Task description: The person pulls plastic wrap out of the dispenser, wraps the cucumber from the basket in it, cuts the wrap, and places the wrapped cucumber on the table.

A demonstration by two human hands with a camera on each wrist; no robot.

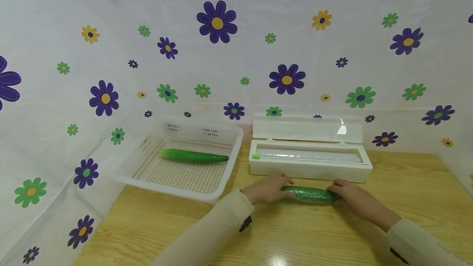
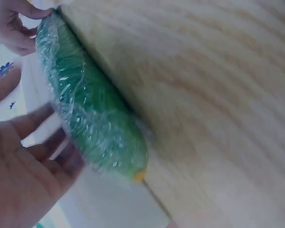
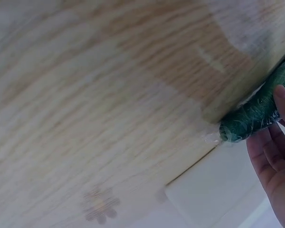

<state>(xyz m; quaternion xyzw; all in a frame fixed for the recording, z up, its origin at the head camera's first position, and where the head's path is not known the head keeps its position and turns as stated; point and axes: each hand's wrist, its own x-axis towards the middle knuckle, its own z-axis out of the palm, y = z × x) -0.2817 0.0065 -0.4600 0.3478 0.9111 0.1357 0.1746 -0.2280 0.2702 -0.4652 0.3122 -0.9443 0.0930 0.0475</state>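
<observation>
One wrapped, one bare

The film-wrapped cucumber (image 1: pixel 312 195) lies on the table (image 1: pixel 295 237) before the open film box (image 1: pixel 310 170), its wrapping seemingly nearly done; the bare cucumber (image 1: pixel 194 156) in the basket (image 1: pixel 207 196) appears left to do. The right hand (image 1: pixel 358 200) pinches one end; the left hand (image 1: pixel 267 189) touches the other, thumb apart. Crinkled, glossy film covers green skin, orange-tipped.
</observation>
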